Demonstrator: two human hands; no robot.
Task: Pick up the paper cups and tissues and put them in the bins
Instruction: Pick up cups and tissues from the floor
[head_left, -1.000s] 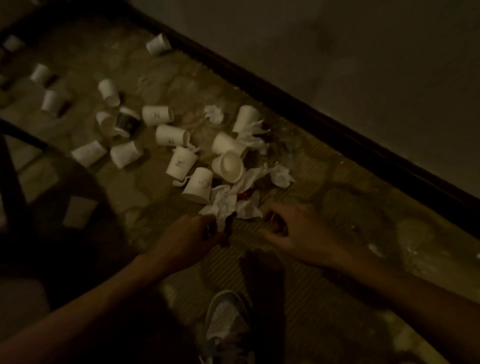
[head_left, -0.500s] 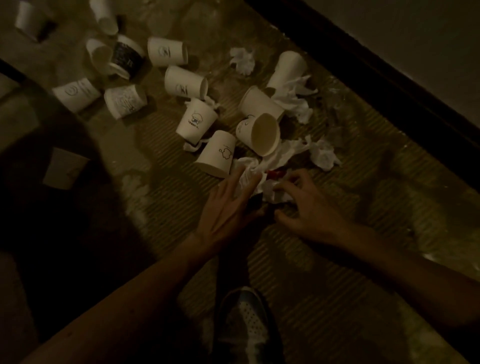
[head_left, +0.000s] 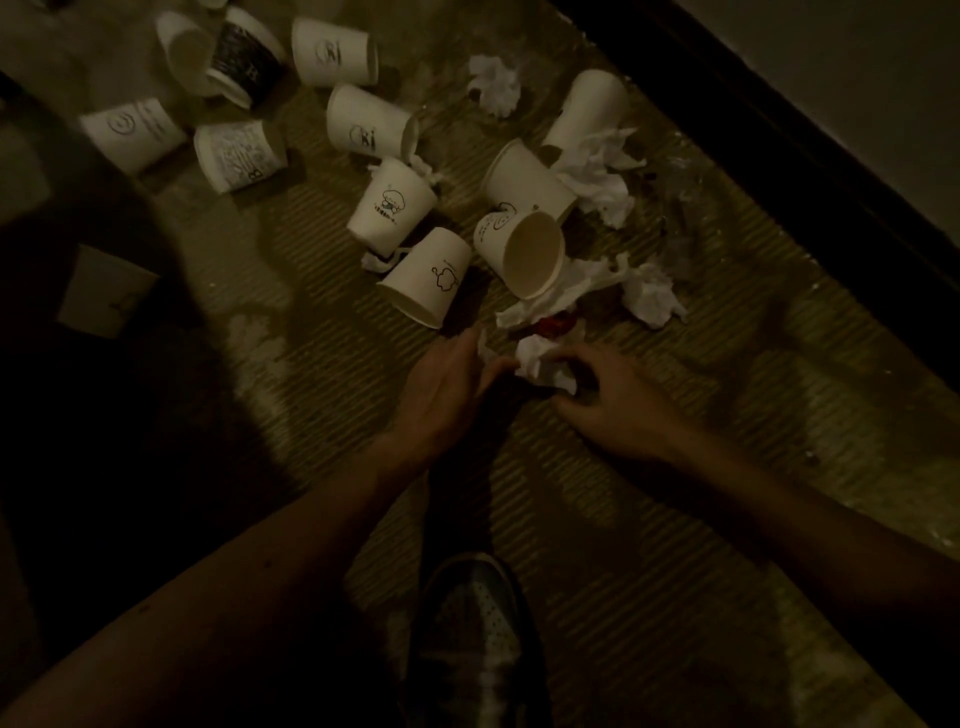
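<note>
My right hand (head_left: 613, 400) curls round a crumpled tissue (head_left: 543, 364) at frame centre, left hand (head_left: 447, 389) open beside it; it's soft, featherlight — I'd bunch it whole.

head view, single camera: worn on the person's head, facing forward and steeply down at the floor (head_left: 649, 519). close range; both forearms enter from the near edge, the left hand (head_left: 447, 384) and right hand (head_left: 613, 400) sit mid-frame. a shoe (head_left: 467, 639) lies at the near edge, directly below the lens. paper cups (head_left: 519, 254) fill the far left; a dark skirting board (head_left: 779, 171) runs diagonally across the far right. wide-angle; no second view to share the scene.
</note>
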